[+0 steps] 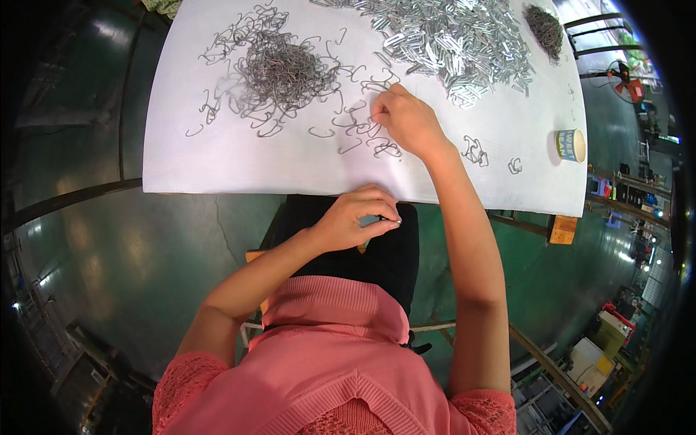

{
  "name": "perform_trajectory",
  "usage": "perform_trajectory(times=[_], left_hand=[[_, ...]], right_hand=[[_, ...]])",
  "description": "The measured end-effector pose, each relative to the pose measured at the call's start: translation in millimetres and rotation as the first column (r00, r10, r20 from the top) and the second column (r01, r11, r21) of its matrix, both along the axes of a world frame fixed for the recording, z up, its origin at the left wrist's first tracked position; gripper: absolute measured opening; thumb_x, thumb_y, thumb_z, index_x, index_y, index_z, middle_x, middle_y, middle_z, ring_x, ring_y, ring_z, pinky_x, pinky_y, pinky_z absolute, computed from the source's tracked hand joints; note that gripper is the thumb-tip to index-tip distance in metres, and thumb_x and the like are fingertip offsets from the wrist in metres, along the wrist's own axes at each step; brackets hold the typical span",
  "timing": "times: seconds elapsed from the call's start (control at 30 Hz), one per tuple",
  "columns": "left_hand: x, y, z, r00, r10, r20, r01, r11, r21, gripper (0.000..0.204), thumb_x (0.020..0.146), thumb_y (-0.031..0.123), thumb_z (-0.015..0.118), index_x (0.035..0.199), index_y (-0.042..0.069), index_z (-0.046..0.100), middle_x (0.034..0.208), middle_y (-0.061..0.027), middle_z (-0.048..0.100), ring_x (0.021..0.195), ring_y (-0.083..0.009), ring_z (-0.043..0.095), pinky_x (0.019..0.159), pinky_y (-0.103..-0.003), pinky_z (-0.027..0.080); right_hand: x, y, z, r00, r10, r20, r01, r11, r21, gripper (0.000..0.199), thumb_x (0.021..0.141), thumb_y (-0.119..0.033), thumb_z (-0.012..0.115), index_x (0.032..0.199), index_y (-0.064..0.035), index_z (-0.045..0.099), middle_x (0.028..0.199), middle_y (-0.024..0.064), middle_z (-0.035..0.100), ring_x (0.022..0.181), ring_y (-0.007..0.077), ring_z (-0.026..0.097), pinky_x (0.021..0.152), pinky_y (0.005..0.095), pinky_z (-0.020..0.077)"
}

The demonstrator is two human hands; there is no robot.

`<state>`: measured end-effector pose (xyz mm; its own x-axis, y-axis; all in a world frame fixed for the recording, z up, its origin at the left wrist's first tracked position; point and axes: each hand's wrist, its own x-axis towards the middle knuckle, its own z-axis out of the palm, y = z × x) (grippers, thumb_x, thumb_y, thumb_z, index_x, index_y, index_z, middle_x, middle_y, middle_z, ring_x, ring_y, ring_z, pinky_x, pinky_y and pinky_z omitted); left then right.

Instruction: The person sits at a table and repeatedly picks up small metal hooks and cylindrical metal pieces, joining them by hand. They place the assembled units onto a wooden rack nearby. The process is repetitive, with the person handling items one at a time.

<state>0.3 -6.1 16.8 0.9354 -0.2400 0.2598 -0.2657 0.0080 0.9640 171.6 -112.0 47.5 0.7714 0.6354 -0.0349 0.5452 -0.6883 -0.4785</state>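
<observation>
My left hand [357, 217] is just off the table's front edge, its thumb and index finger pinched on a small metal piece [398, 221]. Only a shiny tip of that piece shows. Over the table, my right hand [406, 122] has its fingers pinched together among loose bent wire hooks [360, 129], with one at its fingertips. A large tangled heap of grey wire hooks [284, 71] lies to the left of it. Beyond the right hand spreads a big pile of shiny, narrow metal pieces [453, 45].
The white-covered table [239, 163] carries a paper cup [570, 146] near its right edge. A darker clump of wire parts [544, 32] sits at the far right. Small groups of hooks [475, 151] lie right of my forearm. A red fan [627, 83] stands beyond the table.
</observation>
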Motion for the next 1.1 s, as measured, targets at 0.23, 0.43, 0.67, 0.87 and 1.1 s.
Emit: perform_trajectory(times=[0.23,0.43,0.67,0.87,1.1], left_hand=[[-6,-9,17,0.998,0.063,-0.013,-0.062,0.995,0.082,0.010,0.078,0.004,0.072,0.087,0.004,0.069,0.090,-0.0060,0.067,0.093,-0.0213,0.062,0.081,-0.032,0.049],[-8,-20,23,0.989,0.148,-0.007,-0.145,0.975,0.168,0.009,0.079,0.004,0.072,0.088,0.003,0.069,0.088,-0.0063,0.069,0.086,-0.0195,0.063,0.077,-0.030,0.049],[-11,-34,32,0.976,0.204,-0.077,-0.182,0.957,0.226,0.010,0.082,0.007,0.069,0.091,0.003,0.070,0.091,-0.0073,0.070,0.079,-0.0167,0.065,0.072,-0.027,0.049],[-12,-43,32,0.978,0.210,-0.017,-0.202,0.958,0.202,0.011,0.082,0.004,0.068,0.093,0.003,0.070,0.088,-0.0073,0.069,0.076,-0.0176,0.065,0.067,-0.028,0.051],[-14,-50,31,0.977,0.213,0.023,-0.213,0.953,0.216,0.012,0.082,0.004,0.068,0.094,0.004,0.070,0.091,-0.0077,0.069,0.080,-0.0192,0.065,0.070,-0.029,0.052]], right_hand=[[-8,-43,-1,0.804,-0.144,-0.577,0.405,0.843,0.353,0.009,0.087,-0.009,0.065,0.091,-0.0005,0.063,0.079,0.0037,0.065,0.065,0.0094,0.053,0.059,0.0235,0.0418],[-52,-82,16,0.593,-0.156,-0.790,0.700,0.585,0.410,0.015,0.084,-0.009,0.069,0.093,0.0018,0.064,0.077,0.0043,0.064,0.064,0.0094,0.058,0.056,0.0219,0.0446],[-133,-107,42,0.445,-0.062,-0.893,0.863,0.296,0.410,0.021,0.087,-0.014,0.070,0.098,0.0024,0.065,0.086,0.0078,0.066,0.067,0.0129,0.063,0.056,0.0219,0.0504],[-170,-109,38,0.425,-0.037,-0.905,0.888,0.213,0.408,0.017,0.088,-0.014,0.069,0.094,0.0020,0.066,0.085,0.0078,0.066,0.070,0.0133,0.064,0.054,0.0219,0.0494],[-173,-104,36,0.396,-0.149,-0.906,0.917,0.122,0.381,0.018,0.087,-0.013,0.068,0.090,0.0037,0.064,0.078,0.0092,0.065,0.066,0.0137,0.064,0.055,0.0222,0.0515]])
